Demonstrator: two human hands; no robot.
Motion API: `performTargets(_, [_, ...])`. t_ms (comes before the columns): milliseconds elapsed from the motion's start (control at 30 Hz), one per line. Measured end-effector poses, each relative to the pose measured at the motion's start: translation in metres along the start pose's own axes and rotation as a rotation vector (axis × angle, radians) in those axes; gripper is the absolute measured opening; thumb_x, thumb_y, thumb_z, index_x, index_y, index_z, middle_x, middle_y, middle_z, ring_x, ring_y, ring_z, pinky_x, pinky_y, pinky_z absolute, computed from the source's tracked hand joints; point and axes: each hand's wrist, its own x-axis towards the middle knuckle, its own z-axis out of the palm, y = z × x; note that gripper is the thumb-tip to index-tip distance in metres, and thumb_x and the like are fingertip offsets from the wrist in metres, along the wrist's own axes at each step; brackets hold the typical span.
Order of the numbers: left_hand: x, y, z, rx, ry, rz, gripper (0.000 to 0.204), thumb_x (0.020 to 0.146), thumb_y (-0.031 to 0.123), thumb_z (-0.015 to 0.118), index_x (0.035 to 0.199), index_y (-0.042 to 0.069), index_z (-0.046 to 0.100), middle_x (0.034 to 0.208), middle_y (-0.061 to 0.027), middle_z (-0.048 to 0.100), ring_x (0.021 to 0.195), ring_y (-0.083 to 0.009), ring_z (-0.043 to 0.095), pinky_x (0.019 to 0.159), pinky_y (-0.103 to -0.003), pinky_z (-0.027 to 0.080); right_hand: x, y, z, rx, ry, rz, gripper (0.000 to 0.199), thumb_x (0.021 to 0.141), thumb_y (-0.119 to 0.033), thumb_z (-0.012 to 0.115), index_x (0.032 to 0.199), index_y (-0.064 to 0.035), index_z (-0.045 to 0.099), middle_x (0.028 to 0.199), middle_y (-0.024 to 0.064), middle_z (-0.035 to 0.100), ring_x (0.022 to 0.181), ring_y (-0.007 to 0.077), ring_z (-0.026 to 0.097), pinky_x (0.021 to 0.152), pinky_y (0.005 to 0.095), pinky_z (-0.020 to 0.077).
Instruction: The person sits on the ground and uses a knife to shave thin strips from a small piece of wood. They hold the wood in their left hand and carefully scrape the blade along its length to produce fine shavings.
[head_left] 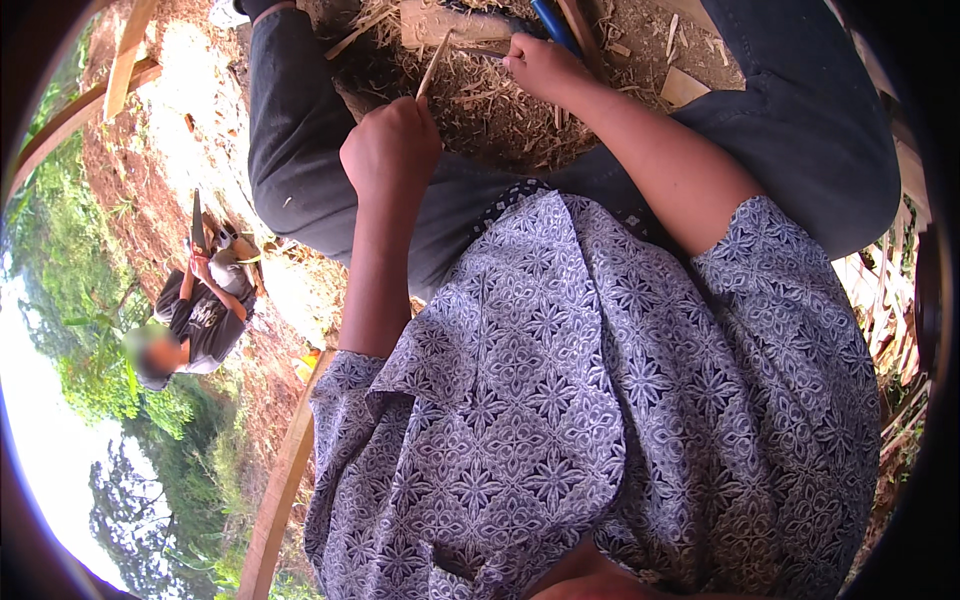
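My left hand [392, 150] is closed round a thin, pale wooden stick [436, 64], which points up and slightly right out of the fist. To its right, my right hand [543, 70] is closed too, gripping what looks like a knife; its narrow dark blade [484, 52] reaches left toward the stick. Whether the blade touches the wood I cannot tell. Most of the knife's handle is hidden by my fingers. Just beyond that hand lies a blue cylindrical thing [556, 26]. A pale wooden block [450, 24] lies past the stick.
Curled wood shavings [500, 125] cover the ground between my legs. A flat wood offcut [684, 87] lies near my right knee. Wooden beams [280, 480] stand at the left. Farther left, another person [205, 310] sits on a slope with a long blade in hand.
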Motion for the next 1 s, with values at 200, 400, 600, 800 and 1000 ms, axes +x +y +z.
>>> performTargets(200, [0.001,-0.003,-0.001,0.009,-0.01,0.006,0.036,0.099,0.033,0.06,0.074,0.011,0.072,0.074,-0.0119,0.072,0.067,-0.034,0.072,0.058,-0.046,0.056,-0.013,-0.052,-0.002,0.194,-0.027,-0.134,0.029,0.099,-0.039,0.066,0.107,-0.0104,0.065,0.082,0.0126,0.071,0.076,0.0306,0.07,0.072,0.0443,0.0531])
performTargets(400, [-0.001,0.0,-0.002,0.014,-0.033,0.007,0.035,0.099,0.033,0.06,0.075,0.011,0.073,0.076,-0.0118,0.073,0.069,-0.0336,0.073,0.06,-0.045,0.057,-0.016,-0.043,0.001,0.156,-0.022,-0.174,0.026,0.1,-0.038,0.065,0.107,-0.0124,0.065,0.079,0.0125,0.069,0.074,0.0297,0.07,0.068,0.044,0.0515])
performTargets(600, [-0.004,-0.002,-0.001,0.022,-0.052,-0.003,0.036,0.1,0.034,0.059,0.075,0.011,0.073,0.077,-0.0115,0.074,0.07,-0.0339,0.073,0.061,-0.045,0.057,-0.011,-0.034,0.004,0.102,0.029,-0.188,0.024,0.101,-0.036,0.064,0.106,-0.0126,0.065,0.082,0.0146,0.071,0.078,0.0349,0.071,0.07,0.0489,0.0531])
performTargets(800, [-0.001,-0.005,-0.002,0.034,-0.058,-0.027,0.037,0.1,0.035,0.059,0.076,0.01,0.074,0.077,-0.0119,0.073,0.07,-0.0343,0.073,0.061,-0.045,0.057,0.006,0.01,-0.003,0.036,0.053,0.029,0.023,0.102,-0.034,0.061,0.106,-0.0118,0.065,0.089,0.0166,0.074,0.085,0.0368,0.073,0.076,0.0509,0.0549])
performTargets(1000, [-0.001,-0.003,-0.006,0.026,-0.066,-0.038,0.037,0.1,0.034,0.059,0.076,0.01,0.073,0.076,-0.0128,0.073,0.069,-0.0347,0.072,0.061,-0.046,0.057,-0.012,-0.052,0.003,0.224,-0.041,-0.118,0.028,0.1,-0.038,0.065,0.108,-0.0117,0.065,0.08,0.0134,0.07,0.076,0.0316,0.07,0.07,0.0453,0.0524])
